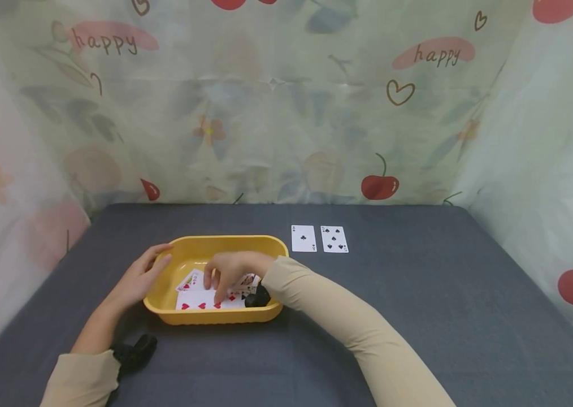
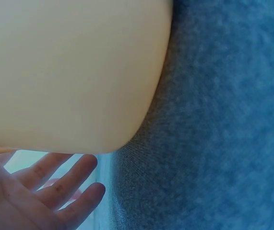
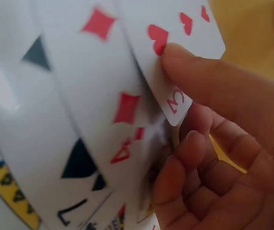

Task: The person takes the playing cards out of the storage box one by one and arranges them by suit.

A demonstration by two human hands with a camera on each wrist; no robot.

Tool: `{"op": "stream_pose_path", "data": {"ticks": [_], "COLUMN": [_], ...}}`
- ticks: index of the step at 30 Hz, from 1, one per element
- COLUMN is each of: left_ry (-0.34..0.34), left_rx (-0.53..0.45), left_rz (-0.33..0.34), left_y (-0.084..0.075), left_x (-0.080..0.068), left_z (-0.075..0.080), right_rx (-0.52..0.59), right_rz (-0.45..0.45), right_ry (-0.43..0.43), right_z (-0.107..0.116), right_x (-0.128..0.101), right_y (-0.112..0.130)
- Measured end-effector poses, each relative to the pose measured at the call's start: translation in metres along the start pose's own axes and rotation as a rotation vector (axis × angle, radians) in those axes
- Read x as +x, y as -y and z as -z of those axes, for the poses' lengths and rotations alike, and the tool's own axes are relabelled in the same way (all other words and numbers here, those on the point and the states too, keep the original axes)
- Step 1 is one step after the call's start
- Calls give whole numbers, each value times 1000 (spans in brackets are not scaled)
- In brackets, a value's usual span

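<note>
A yellow plastic basin (image 1: 215, 322) holds several loose playing cards. My right hand (image 1: 230, 270) reaches into it and pinches the three of hearts (image 1: 199, 299), with the thumb on the card's face and fingertips curled behind its edge in the right wrist view. Beside that card, the four of diamonds (image 3: 103, 72) and a seven with black pips (image 3: 45, 110) overlap. At the basin's left rim is my left hand (image 1: 139, 277), its fingers straight and spread along the outside wall in the left wrist view.
Behind the basin to the right, an ace of clubs (image 1: 304, 238) and a five of spades (image 1: 334, 239) lie face up, side by side, on the dark grey tabletop (image 1: 419, 294). A printed curtain (image 1: 276, 113) hangs round the back and sides.
</note>
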State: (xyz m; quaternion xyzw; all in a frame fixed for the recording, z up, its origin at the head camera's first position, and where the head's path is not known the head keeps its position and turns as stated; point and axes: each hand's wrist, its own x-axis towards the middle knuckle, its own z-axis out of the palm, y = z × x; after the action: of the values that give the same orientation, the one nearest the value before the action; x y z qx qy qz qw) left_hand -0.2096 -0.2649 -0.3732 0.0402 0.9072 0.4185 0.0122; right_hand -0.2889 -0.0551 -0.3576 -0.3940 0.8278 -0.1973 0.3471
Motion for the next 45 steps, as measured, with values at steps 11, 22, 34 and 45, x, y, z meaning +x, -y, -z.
{"op": "stream_pose_path", "data": {"ticks": [11, 22, 34, 45], "left_ry": [10, 4, 5, 8], "left_rx": [8, 11, 7, 8], "left_rz": [20, 25, 24, 24], "left_y": [0, -1, 0, 0], "left_x": [0, 1, 0, 1], "left_z": [0, -1, -1, -1], "right_rx": [155, 256, 442, 524], "right_rz": [90, 48, -30, -90], "right_ry": [-2, -257, -430, -558], "right_z": [21, 43, 45, 43], "right_x": [-25, -66, -109, -137], "right_y": [-3, -21, -61, -92]}}
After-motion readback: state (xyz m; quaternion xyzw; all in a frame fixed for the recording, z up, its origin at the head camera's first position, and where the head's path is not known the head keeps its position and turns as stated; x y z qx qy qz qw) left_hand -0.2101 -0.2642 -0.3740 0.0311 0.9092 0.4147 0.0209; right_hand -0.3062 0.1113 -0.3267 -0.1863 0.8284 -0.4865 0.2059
